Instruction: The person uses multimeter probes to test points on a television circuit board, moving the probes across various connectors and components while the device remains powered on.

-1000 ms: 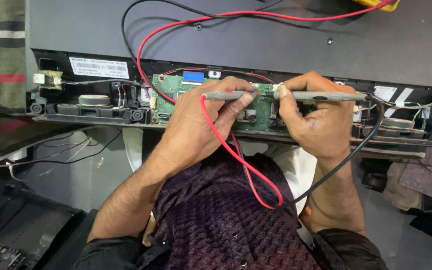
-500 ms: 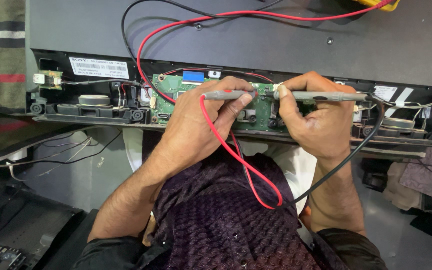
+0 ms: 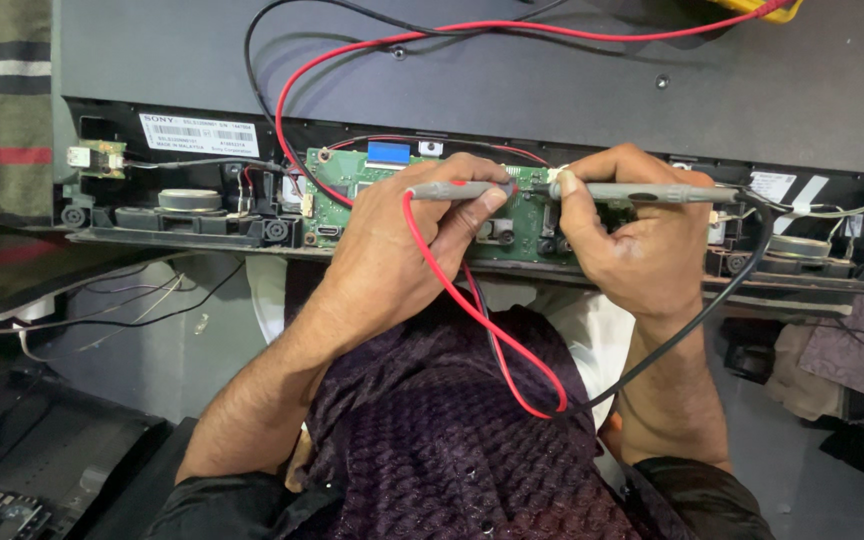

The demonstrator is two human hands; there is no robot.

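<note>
Nothing has shifted over the last second: the red-wired probe [image 3: 452, 190] is kept gripped in the left hand [image 3: 402, 255], the black-wired probe [image 3: 642, 192] in the right hand [image 3: 637, 245], both tips held steady on the green circuit board [image 3: 347, 205].

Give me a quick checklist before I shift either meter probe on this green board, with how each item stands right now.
1. Left hand grips the red-lead probe firmly: ok.
2. Right hand grips the black-lead probe firmly: ok.
3. Both probe tips sit on the green circuit board: cannot tell, the fingers hide the tips.
4. Red wire free of snags: ok, it loops loose below the hands.
5. Black wire free of snags: ok, hanging loose.
6. Yellow meter readable: not ok, only its edge shows at the top.
</note>
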